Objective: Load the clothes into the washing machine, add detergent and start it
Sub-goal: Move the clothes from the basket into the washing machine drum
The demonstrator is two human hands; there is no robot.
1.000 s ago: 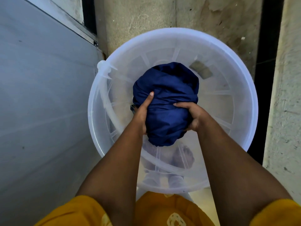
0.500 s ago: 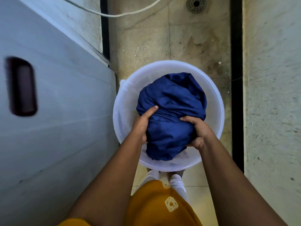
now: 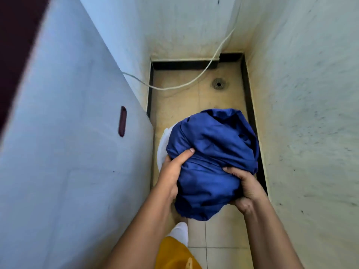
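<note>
I am holding the blue clothes bundle between both hands, the left grip curling around its left side and the right grip pinching its lower right. The bundle is hiding most of the white tub

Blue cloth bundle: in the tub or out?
Out. The blue cloth bundle is held up by the left hand and right hand, covering the white tub except its left rim.

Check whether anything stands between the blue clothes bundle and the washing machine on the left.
Nothing visible does. The left hand and right hand both grip the blue bundle over the white bucket. No object lies between it and the machine's white side panel; the loading opening is out of frame.
</note>
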